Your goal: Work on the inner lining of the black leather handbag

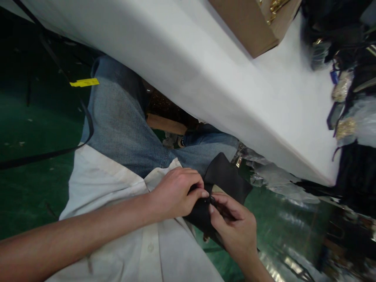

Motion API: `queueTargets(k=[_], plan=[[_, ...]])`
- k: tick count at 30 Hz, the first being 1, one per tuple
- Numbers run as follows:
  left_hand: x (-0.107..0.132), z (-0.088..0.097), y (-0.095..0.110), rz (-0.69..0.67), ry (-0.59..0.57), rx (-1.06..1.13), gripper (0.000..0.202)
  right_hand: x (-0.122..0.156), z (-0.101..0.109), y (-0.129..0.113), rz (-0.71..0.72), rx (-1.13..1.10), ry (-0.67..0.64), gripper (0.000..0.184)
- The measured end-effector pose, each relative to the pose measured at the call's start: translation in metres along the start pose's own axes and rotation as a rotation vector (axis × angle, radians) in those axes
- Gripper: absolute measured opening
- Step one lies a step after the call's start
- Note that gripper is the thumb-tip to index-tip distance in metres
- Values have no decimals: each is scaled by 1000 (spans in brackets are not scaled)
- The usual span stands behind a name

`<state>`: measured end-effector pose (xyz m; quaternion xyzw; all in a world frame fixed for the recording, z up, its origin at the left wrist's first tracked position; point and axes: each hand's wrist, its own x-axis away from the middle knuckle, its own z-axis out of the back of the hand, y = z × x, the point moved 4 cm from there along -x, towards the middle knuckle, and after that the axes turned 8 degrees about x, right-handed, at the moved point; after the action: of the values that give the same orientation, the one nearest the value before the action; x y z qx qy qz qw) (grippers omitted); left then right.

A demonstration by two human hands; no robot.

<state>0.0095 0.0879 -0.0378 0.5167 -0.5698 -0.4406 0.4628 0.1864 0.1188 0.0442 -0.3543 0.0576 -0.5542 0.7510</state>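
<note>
A black leather-like piece (pixel 226 174), perhaps part of a small bag, lies across my lap. Its upper corner sticks out past my fingers, and a small metal fitting (pixel 239 161) shows beside that corner. My left hand (pixel 178 192) reaches in from the left with thumb and forefinger pinched on the black piece. From the lower right, my right hand (pixel 235 221) pinches it at the same spot. The fingertips of both hands nearly meet around a small dark bit there, too small to make out. A patch of beige shows just above the right fingers.
The white table (pixel 188 62) runs diagonally in front of my knees. On it stands a cardboard box (pixel 249 29) with gold-coloured metal parts. Bags of small hardware (pixel 345 86) and black items crowd its right end. A black strap (pixel 47 154) with a yellow tag (pixel 85 82) hangs at left.
</note>
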Motion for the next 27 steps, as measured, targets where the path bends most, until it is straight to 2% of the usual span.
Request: queueTargets(k=[4,10,13,19,27], plan=[[1,-3,4,-11,-1,-62,16,2,1,0,-124,-134,-31,11],[-7,7,12,-17,-36,-25,19,-1,9,2,-174,-189,-9,13],[-12,10,13,40,-79,47,19,-4,11,5,-180,-239,-43,11],[-11,6,5,206,21,138,30,-5,9,12,-199,-269,-147,11],[-9,6,5,195,5,134,22,0,3,15,-258,-330,-264,24]])
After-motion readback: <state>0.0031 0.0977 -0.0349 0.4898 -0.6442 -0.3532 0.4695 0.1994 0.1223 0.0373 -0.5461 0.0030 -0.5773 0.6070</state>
